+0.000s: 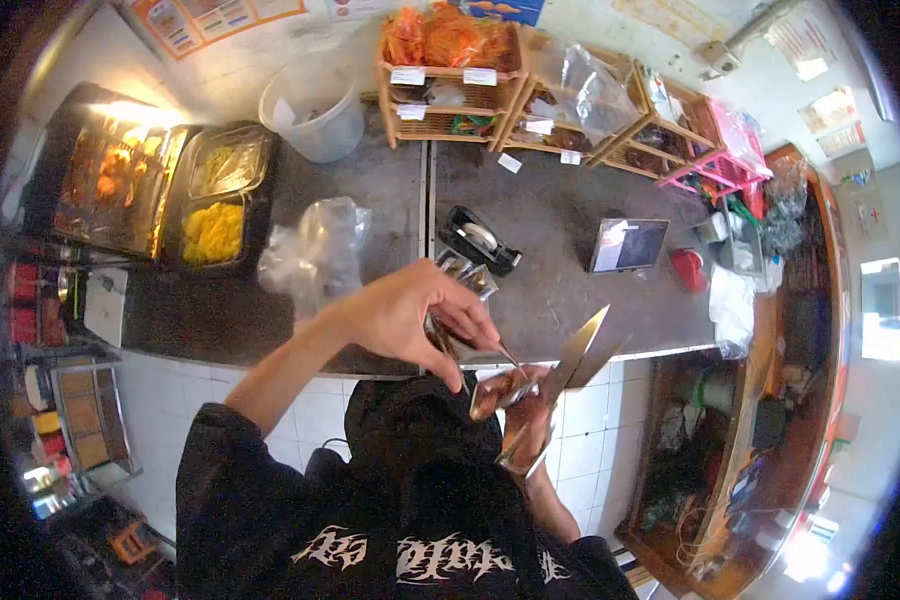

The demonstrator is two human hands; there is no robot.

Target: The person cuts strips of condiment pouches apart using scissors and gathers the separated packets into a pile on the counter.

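My left hand (405,312) is curled over a shiny silvery-brown thing (442,338), mostly hidden under my fingers. Its fingertips point down toward my right hand. A pair of metal scissors (574,348) is in my right hand (520,395), with the blades apart and aimed up and to the right. Some blur covers the right fingers, and small shiny bits show among them. Just beyond my left hand, shiny packets (467,272) lie on the dark table (560,300). A black tape dispenser (478,240) stands right behind them.
Clear plastic bags (320,250) lie left of my hands. Farther left are a lit food case (110,190) and a tray with yellow food (213,232). A white bucket (312,110) and wooden racks (450,105) line the back. A small screen (630,246) stands at right.
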